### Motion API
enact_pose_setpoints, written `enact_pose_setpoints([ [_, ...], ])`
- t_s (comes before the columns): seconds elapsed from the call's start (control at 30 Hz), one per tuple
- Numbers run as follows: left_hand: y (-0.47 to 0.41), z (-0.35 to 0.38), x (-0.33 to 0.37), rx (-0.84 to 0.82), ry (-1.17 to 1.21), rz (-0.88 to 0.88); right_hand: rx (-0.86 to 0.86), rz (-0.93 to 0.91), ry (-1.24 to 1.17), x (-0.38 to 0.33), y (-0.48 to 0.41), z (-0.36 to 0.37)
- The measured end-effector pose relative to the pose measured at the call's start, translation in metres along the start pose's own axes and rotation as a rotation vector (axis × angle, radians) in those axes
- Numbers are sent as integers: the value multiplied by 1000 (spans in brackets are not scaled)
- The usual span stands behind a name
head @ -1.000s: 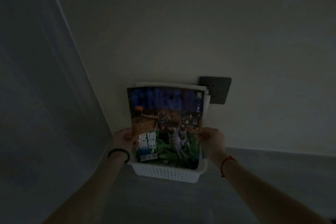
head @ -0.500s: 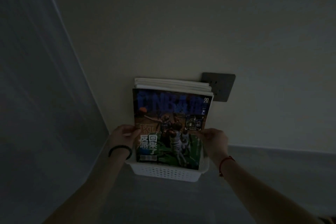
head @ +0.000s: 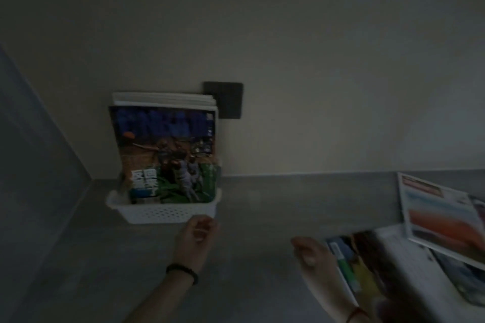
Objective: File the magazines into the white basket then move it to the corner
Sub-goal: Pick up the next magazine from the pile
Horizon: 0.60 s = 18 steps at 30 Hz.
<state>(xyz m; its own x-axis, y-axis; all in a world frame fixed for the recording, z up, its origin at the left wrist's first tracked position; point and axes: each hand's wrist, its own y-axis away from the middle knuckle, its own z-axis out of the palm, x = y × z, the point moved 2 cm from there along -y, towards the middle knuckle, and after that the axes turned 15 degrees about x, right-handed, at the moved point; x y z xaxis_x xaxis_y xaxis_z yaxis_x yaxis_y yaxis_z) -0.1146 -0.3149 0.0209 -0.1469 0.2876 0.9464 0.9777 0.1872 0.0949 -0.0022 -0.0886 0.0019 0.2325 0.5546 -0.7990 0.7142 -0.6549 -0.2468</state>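
The white perforated basket point(head: 162, 212) stands near the corner point(head: 90, 178), filed magazines point(head: 168, 149) upright inside, a basketball cover foremost. Loose magazines point(head: 443, 220) lie overlapping, well apart at right.

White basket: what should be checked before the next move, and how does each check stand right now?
1. White basket upright on the surface: ok.
2. Filed magazines standing in it, leaning toward the wall: ok.
3. All magazines filed: not ok; loose magazines lie to the right.
4. Left hand free: ok; empty, near the basket's front.
5. Right hand gripping the next magazine: cannot tell; blurred.
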Motion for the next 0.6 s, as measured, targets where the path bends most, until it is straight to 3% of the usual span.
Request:
enact_pose_setpoints([
  [0.13,74,83,-12,-224,50,-67,51,75,76,59,11,-69],
  [0.23,120,135,-12,-361,130,-312,34,146,138,96,13,-115],
  [0.4,186,191,-15,-410,23,-406,-126,112,264,148,17,-173],
  [0.47,203,203,-14,-358,17,-282,-279,53,427,165,15,-190],
  [0.6,227,228,-6,-440,-374,490,-442,-32,606,185,9,-217],
])
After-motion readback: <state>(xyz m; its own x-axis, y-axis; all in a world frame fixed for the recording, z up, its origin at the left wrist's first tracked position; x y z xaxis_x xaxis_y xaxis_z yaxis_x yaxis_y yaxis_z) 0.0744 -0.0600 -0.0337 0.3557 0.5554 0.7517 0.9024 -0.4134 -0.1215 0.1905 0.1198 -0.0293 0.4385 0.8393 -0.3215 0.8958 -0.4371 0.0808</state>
